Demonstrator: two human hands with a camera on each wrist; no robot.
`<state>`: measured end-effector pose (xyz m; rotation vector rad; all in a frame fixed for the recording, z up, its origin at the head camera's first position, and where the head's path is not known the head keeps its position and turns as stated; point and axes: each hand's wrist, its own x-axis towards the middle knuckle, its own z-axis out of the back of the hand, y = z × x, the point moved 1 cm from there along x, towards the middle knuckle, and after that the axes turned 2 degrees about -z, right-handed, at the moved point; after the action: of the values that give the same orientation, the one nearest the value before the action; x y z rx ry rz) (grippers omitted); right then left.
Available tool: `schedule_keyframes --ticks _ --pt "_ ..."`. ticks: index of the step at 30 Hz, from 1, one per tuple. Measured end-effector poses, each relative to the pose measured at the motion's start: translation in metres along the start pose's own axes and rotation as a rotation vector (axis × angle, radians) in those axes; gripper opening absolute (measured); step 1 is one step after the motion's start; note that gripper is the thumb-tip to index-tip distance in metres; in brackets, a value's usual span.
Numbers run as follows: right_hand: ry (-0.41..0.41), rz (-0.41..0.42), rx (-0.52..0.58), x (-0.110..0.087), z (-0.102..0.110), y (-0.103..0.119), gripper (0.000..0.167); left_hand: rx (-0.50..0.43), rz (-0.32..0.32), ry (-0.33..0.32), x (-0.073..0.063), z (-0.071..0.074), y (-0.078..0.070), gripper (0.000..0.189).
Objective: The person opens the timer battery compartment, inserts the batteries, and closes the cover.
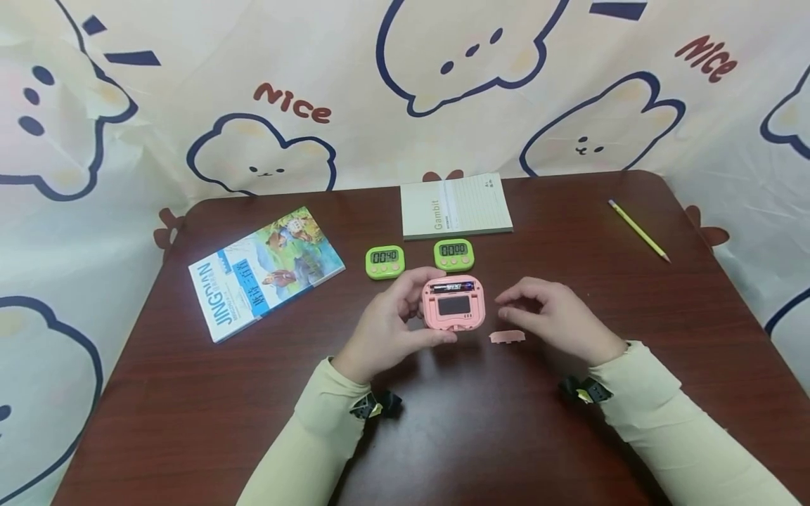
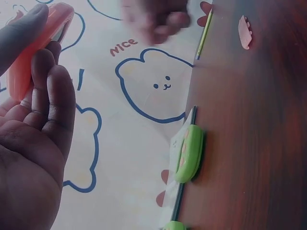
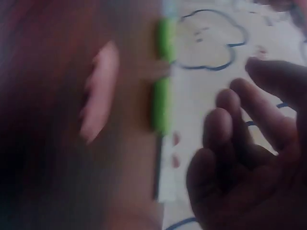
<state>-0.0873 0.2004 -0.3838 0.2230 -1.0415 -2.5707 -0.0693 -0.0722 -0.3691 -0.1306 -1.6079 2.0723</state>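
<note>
My left hand [image 1: 387, 322] holds a pink digital timer [image 1: 463, 320] between thumb and fingers, its back turned toward my head. The battery slot on the back is uncovered, and a dark battery [image 1: 452, 287] lies in it. Below the slot is a dark rectangular panel [image 1: 453, 305]. On the table to the timer's right lies a small pink battery cover [image 1: 508, 336], also seen in the right wrist view (battery cover [image 3: 100, 93]). Just above and right of that cover hovers my right hand [image 1: 560, 316], fingers loosely bent, holding nothing visible; it is blurred in the left wrist view.
Two green timers, one on the left [image 1: 384, 262] and one on the right [image 1: 453, 255], sit behind my left hand. Further back is a Gambit notepad [image 1: 455, 205]. A colourful book [image 1: 266, 274] lies left, a yellow-green pencil [image 1: 639, 230] far right. Patterned cloth [image 1: 354, 91] hangs around the brown table [image 1: 190, 422].
</note>
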Motion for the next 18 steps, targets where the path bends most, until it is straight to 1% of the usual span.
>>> schedule_keyframes --ticks 4,6,11,14,16,18 --pt "0.106 -0.019 -0.098 -0.004 -0.004 -0.016 0.019 -0.006 -0.008 0.002 0.0 0.0 -0.001 0.076" --pt "0.139 -0.03 -0.131 -0.005 -0.007 -0.021 0.019 -0.009 -0.009 0.003 0.0 0.0 -0.001 0.077" --pt "0.163 -0.025 -0.201 -0.006 -0.012 -0.027 0.018 -0.02 -0.001 0.003 0.0 0.0 -0.001 0.077" --pt "0.178 -0.018 -0.241 -0.005 -0.015 -0.028 0.013 -0.022 0.005 -0.001 0.0 0.0 0.0 0.077" --pt "0.184 -0.017 -0.255 -0.004 -0.015 -0.027 0.012 -0.021 0.007 -0.004 0.0 0.0 0.0 0.077" --pt "0.169 -0.024 -0.243 -0.004 -0.015 -0.025 0.013 -0.023 0.005 -0.005 -0.001 0.0 -0.001 0.077"
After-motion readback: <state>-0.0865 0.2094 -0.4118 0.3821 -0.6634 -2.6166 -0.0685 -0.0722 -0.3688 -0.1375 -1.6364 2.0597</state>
